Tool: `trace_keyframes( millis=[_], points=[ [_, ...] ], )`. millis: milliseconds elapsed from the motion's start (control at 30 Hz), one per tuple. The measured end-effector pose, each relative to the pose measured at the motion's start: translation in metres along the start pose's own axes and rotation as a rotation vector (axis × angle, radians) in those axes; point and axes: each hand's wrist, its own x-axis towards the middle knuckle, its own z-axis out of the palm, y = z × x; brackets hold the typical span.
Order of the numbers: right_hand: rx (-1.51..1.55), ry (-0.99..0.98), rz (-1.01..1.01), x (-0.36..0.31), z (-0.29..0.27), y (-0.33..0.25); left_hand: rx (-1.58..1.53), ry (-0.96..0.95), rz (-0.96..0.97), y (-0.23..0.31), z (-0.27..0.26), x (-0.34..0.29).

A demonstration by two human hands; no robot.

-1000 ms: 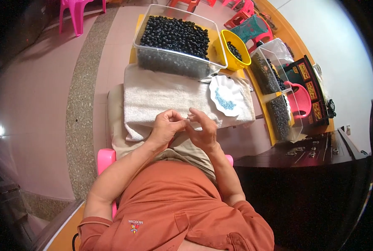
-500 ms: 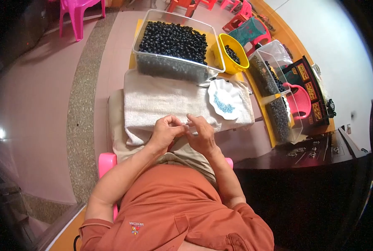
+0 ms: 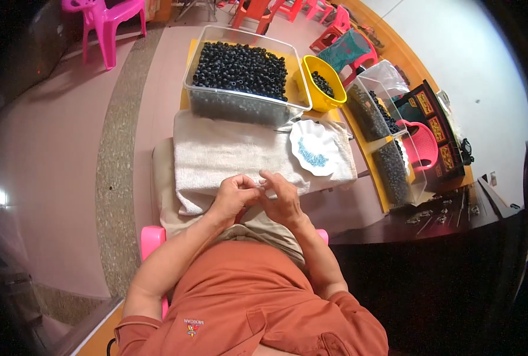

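Above my lap, at the near edge of a whitish towel [image 3: 228,148], my two hands meet at the fingertips. My left hand [image 3: 236,194] is closed in a pinch; what sits between its fingers is too small to make out. Against it, my right hand [image 3: 280,199] also pinches, with its index finger raised and bent. A white scalloped dish [image 3: 330,137] rests on the towel beyond my right hand, holding small light-blue pieces [image 3: 312,155]. Behind the towel stands a clear plastic bin [image 3: 246,101] full of small black ring-like parts [image 3: 240,68].
Right of the bin is a yellow tub [image 3: 337,102] with more black parts. Farther right stand clear bins [image 3: 388,169] of dark parts, a pink chair [image 3: 421,145] and a dark tabletop [image 3: 406,237]. Another pink chair [image 3: 107,32] is at the far left.
The whole view has shifted slightly, so the bin and dish appear a little lower. My hands stay together at the fingertips with only slight finger movement.
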Motion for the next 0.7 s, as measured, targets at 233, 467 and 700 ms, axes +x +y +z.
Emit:
trace_keyframes(
  millis=[233, 467, 700],
  points=[
    [0.022, -0.013, -0.012, 0.001, -0.003, 0.000, -0.044, 0.017, -0.014, 0.004, 0.003, -0.002],
    [0.023, -0.053, -0.020, -0.001, -0.006, 0.002, -0.025, 0.000, -0.010, 0.002, 0.000, -0.001],
    [0.311, -0.163, 0.152, 0.002, -0.014, 0.009, -0.027, 0.007, 0.001, 0.011, 0.010, -0.006]
  ],
)
